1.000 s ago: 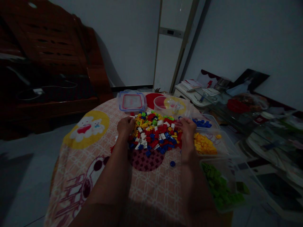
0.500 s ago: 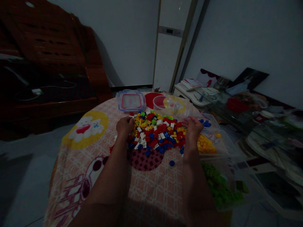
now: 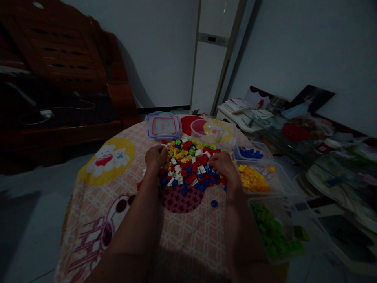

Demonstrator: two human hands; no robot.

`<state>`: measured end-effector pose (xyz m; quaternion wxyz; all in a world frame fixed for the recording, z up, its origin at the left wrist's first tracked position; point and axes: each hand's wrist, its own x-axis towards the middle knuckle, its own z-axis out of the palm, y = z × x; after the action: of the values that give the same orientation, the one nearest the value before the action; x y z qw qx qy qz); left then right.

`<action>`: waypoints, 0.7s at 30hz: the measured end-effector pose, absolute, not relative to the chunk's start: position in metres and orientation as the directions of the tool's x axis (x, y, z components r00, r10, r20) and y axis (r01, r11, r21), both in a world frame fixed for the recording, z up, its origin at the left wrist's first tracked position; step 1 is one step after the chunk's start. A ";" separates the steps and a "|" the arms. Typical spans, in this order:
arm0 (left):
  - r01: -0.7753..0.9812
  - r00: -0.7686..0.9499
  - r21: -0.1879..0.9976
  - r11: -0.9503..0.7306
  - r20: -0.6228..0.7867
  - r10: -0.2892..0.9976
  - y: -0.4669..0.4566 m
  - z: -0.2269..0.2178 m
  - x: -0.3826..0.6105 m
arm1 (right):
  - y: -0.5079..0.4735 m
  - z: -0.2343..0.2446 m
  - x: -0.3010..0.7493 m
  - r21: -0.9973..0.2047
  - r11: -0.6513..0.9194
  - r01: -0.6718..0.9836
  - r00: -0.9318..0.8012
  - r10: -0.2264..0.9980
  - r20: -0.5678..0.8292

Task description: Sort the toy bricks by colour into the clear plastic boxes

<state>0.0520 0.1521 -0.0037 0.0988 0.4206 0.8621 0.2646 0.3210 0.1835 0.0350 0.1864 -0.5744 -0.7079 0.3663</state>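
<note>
A heap of small red, yellow, blue, white and green bricks point(image 3: 190, 161) lies in the middle of a round table under a patterned cloth point(image 3: 118, 204). My left hand point(image 3: 155, 156) rests at the heap's left edge, its fingers curled in a loose fist with a pale piece showing at the fingertips. My right hand point(image 3: 221, 164) lies on the heap's right side, fingers bent down into the bricks. What it holds, if anything, is hidden.
Along the table's right edge stand clear tubs of blue bricks point(image 3: 250, 152), yellow bricks point(image 3: 253, 179) and green bricks point(image 3: 273, 232). A lidded box point(image 3: 163, 126) and a clear bowl point(image 3: 207, 129) sit behind the heap. One blue piece point(image 3: 215, 203) lies loose. Clutter fills the floor at right.
My right hand has swung back left from over the yellow tub onto the right side of the heap. My left hand has stayed put.
</note>
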 end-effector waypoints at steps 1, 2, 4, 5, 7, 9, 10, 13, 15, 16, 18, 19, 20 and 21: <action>0.674 -0.625 0.541 0.504 0.053 0.779 0.152 -0.004 0.052 | 0.184 0.035 0.321 -0.687 0.097 0.720 -0.282 0.946 -0.161; 0.675 -0.623 0.542 0.500 0.056 0.780 0.152 -0.004 0.052 | 0.184 0.035 0.321 -0.639 0.124 0.759 -0.295 0.941 -0.168; 0.680 -0.620 0.541 0.494 0.066 0.782 0.153 -0.005 0.052 | 0.184 0.035 0.321 -0.549 0.177 0.817 -0.323 0.929 -0.181; 0.681 -0.621 0.539 0.495 0.066 0.781 0.153 -0.005 0.051 | 0.184 0.034 0.320 -0.514 0.196 0.835 -0.334 0.923 -0.191; 0.682 -0.623 0.536 0.498 0.069 0.779 0.153 -0.006 0.051 | 0.184 0.033 0.319 -0.473 0.220 0.853 -0.352 0.912 -0.210; 0.682 -0.625 0.535 0.499 0.071 0.777 0.154 -0.008 0.050 | 0.184 0.032 0.318 -0.452 0.226 0.863 -0.353 0.910 -0.217; 0.682 -0.624 0.536 0.497 0.073 0.778 0.154 -0.008 0.050 | 0.184 0.032 0.317 -0.443 0.229 0.867 -0.351 0.911 -0.217; 0.686 -0.620 0.539 0.489 0.079 0.781 0.154 -0.009 0.049 | 0.185 0.032 0.314 -0.403 0.257 0.878 -0.356 0.915 -0.192; 0.687 -0.618 0.541 0.485 0.085 0.781 0.154 -0.010 0.048 | 0.184 0.032 0.313 -0.379 0.298 0.876 -0.381 0.909 -0.168; 0.687 -0.620 0.541 0.486 0.086 0.780 0.154 -0.010 0.048 | 0.184 0.033 0.313 -0.377 0.316 0.871 -0.396 0.905 -0.156; 0.687 -0.621 0.538 0.488 0.086 0.779 0.154 -0.010 0.049 | 0.185 0.032 0.314 -0.407 0.325 0.854 -0.414 0.897 -0.152; 0.688 -0.622 0.535 0.491 0.085 0.779 0.154 -0.010 0.049 | 0.185 0.032 0.315 -0.436 0.312 0.844 -0.414 0.896 -0.160; 0.688 -0.621 0.532 0.493 0.081 0.779 0.154 -0.010 0.049 | 0.185 0.032 0.317 -0.476 0.289 0.831 -0.412 0.894 -0.176; 0.689 -0.620 0.529 0.495 0.078 0.781 0.154 -0.010 0.048 | 0.185 0.032 0.319 -0.523 0.256 0.813 -0.408 0.892 -0.197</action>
<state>0.0485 0.1544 -0.0096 0.0862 0.4271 0.8602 0.2649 0.3193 0.1850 0.0321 0.0691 -0.5398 -0.7895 0.2838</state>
